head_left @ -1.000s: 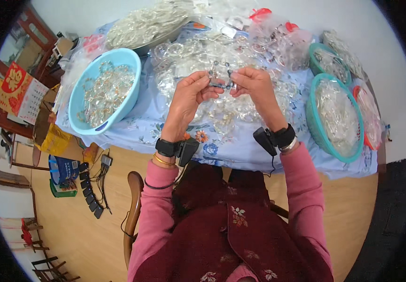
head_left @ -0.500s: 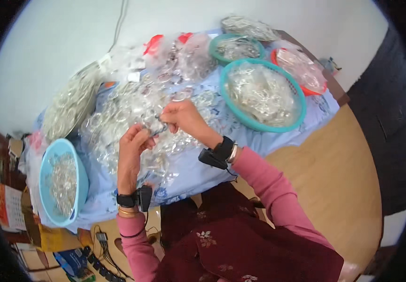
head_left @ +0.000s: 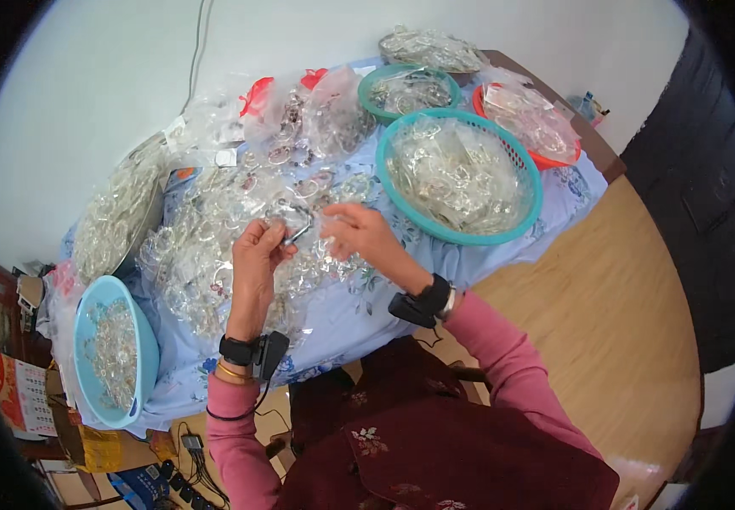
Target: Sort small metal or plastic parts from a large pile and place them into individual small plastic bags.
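My left hand (head_left: 257, 259) pinches a dark bracelet (head_left: 301, 223), which forms an open loop above the heap. Just to its right is my right hand (head_left: 363, 238), its fingers loosely bent and apart, somewhat blurred, with no hold on the bracelet visible. Below both hands spreads a wide pile of bracelets in clear plastic bags (head_left: 223, 225), shiny and mostly silver-coloured. It lies on a blue flowered cloth (head_left: 342, 310).
At the left stands a light blue basin (head_left: 150, 357) of small clear packets. A large turquoise basket (head_left: 461, 236), a green basket (head_left: 367, 106) and a red basket (head_left: 554, 163) hold bagged pieces at the right. Bulging bags (head_left: 121, 217) line the back. Bare wooden tabletop (head_left: 605, 280) shows at the right.
My right hand has let go of the bracelet and moved right, away from my left hand. The left hand still holds the bracelet. The whole view has shifted slightly.
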{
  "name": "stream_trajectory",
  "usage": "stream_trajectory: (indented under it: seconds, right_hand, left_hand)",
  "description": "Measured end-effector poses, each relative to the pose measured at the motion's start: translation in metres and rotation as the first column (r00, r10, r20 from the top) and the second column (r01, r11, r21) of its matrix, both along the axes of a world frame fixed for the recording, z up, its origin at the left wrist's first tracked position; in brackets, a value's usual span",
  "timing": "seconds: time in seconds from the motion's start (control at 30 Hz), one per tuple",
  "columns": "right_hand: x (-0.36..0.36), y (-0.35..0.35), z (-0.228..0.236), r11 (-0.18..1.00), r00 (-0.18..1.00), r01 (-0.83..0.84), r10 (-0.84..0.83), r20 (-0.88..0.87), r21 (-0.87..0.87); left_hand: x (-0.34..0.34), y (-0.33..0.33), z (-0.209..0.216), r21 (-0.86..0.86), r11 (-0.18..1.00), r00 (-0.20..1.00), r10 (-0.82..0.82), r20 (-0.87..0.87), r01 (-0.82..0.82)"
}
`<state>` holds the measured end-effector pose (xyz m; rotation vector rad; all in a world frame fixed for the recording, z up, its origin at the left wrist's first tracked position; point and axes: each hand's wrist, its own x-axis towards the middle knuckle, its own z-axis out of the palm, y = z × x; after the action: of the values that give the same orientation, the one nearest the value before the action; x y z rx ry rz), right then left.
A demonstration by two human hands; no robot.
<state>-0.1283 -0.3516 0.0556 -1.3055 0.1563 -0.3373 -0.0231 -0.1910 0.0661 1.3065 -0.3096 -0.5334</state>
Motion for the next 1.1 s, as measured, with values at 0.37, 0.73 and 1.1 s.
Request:
stream_trajectory:
  seconds: [0.37,0.73,1.1]
  right_hand:
    - [-0.039,-0.020,-0.081,0.866,0.995,0.086,-0.100,-0.003,-0.492]
    - [-0.040,-0.022,-0.078,0.914,0.998,0.048,-0.058,-0.012,-0.403]
    - [-0.039,-0.015,-0.079,0.934,0.994,0.056,-0.084,-0.066,-0.354]
  left_hand:
    - [0.046,-0.106,0.038,0.130,0.976,0.961,-0.199,0.190,0.176]
    - [0.088,-0.149,0.024,0.168,0.973,0.930,-0.202,0.308,0.156]
    - [0.093,0.064,-0.030,0.410,0.901,0.886,-0.068,0.458,-0.142]
